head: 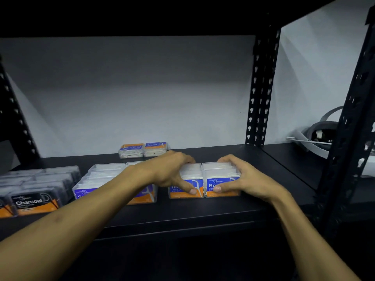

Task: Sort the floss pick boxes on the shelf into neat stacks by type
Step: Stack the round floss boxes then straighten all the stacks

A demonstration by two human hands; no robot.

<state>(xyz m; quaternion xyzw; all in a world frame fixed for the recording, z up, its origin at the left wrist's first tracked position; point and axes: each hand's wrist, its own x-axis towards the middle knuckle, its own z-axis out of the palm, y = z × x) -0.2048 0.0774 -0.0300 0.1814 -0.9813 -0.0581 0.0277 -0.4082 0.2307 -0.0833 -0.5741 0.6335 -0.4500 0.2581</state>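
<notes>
Two rows of clear "Round" floss boxes (220, 172) with blue and orange labels stand side by side at the shelf's middle front. My left hand (172, 171) grips the left row, thumb on its front label. My right hand (241, 177) clasps the right row from the right side, thumb on its front. Left of them is a block of clear boxes with blue labels (101, 176), partly hidden by my left forearm. Black "Charcoal" boxes (36, 189) fill the far left. Two lone Round boxes (144, 149) lie flat near the back wall.
The black shelf board (182, 211) has a front edge just below the boxes. A perforated black upright (259, 88) stands at the back right. Beyond it, a white headset-like device (316, 138) rests on the neighbouring shelf. The grey wall closes the back.
</notes>
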